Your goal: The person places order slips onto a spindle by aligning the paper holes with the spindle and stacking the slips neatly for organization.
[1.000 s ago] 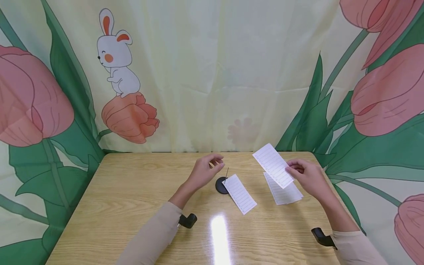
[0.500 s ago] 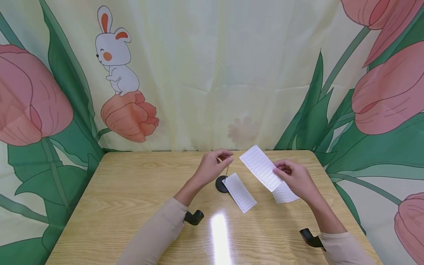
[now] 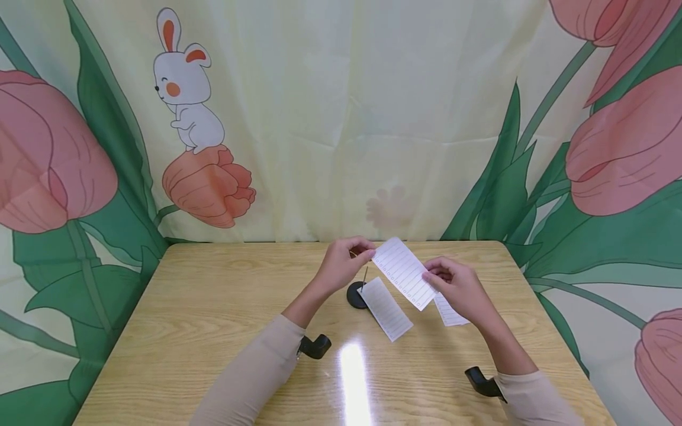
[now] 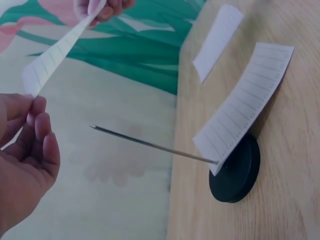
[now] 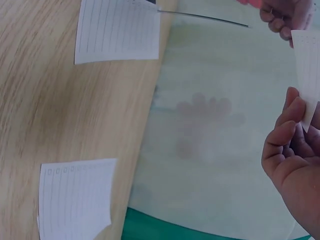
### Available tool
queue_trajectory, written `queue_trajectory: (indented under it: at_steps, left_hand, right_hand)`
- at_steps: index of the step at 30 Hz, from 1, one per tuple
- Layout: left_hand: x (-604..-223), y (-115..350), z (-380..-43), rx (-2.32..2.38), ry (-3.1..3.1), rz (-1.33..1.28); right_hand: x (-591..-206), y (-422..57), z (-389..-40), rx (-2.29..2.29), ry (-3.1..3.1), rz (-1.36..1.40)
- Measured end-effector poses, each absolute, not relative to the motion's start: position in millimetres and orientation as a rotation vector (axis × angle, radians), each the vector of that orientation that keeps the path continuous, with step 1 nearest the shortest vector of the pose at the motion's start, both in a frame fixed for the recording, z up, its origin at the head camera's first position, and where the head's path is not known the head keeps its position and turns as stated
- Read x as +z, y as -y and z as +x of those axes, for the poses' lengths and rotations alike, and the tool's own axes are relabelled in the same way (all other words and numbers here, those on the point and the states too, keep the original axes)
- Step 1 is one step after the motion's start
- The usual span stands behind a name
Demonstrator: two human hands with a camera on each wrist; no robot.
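Observation:
A lined paper slip (image 3: 404, 273) with a column of small boxes is held in the air between both hands. My left hand (image 3: 343, 263) pinches its left corner between thumb and fingertip, as the left wrist view shows. On the opposite end, my right hand (image 3: 458, 290) grips the slip's edge. Below stands a bill spike (image 4: 155, 146) with a round black base (image 4: 235, 172), its thin metal pin pointing up. Another slip (image 4: 245, 100) is pierced by the pin near its corner and slants from the base down toward the table.
More slips (image 5: 77, 200) lie on the wooden table (image 3: 213, 307) under my right hand, partly hidden in the head view. A curtain (image 3: 319, 118) printed with tulips and a rabbit hangs behind the table's far edge. Black wrist devices (image 3: 317, 347) sit at both sleeves.
My right hand has carried the slip leftward from above the loose slips toward the spike. My left hand has moved slightly right and up and now has the slip's corner.

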State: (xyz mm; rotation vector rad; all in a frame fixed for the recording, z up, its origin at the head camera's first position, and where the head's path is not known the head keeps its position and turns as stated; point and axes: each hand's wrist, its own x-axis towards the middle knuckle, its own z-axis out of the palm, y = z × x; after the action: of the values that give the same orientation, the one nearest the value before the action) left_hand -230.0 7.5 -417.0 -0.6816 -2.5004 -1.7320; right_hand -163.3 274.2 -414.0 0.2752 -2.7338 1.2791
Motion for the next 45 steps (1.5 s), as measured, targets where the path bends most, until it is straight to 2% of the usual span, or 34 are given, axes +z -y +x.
queue_trajectory:
  at_steps: [18, 45]
  left_hand:
    - [-428.1, -1.7, -237.7, -1.758, 2.607, -0.628]
    - [-447.3, -5.6, -242.2, -1.745, 2.696, -0.551]
  right_hand:
    - [-440.4, -264.7, -169.5, 1.36, 2.776, 0.175]
    - [-449.7, -265.8, -174.3, 1.379, 2.827, 0.141]
